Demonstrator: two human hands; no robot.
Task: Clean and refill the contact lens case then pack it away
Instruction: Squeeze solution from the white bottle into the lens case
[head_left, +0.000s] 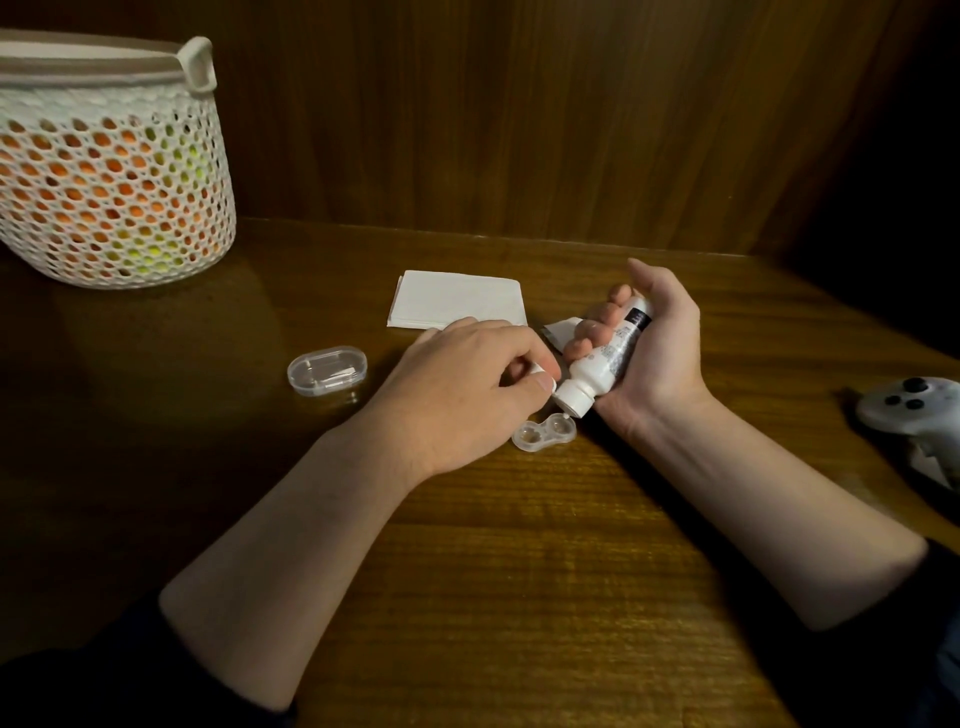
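**Bottle tilted over the open lens case**

Here the right hand (644, 343) lies palm-up on its outer edge, fingers curled round one white plastic bottle (605, 361) with a dark label, its neck slanting down and to the left. The left hand (467, 384) lies knuckles-up, thumb and forefinger pinching a small white cap (540, 370) at the bottle's tip. Both forearms are bare, reaching in from the near edge of the tabletop (519, 545), which is dark, glossy, grained wood.

Just under the bottle's neck, about mid-table, sits one clear lens case (543, 435), two round wells joined, both uncovered. Left of it lies one clear oval box (327, 370), shut. Toward the far edge rests one folded white tissue (457, 299), flat and square. One white mesh basket (111, 171) holding orange and yellow things stands at the far left corner. One pale controller (914, 410) lies at the right edge.
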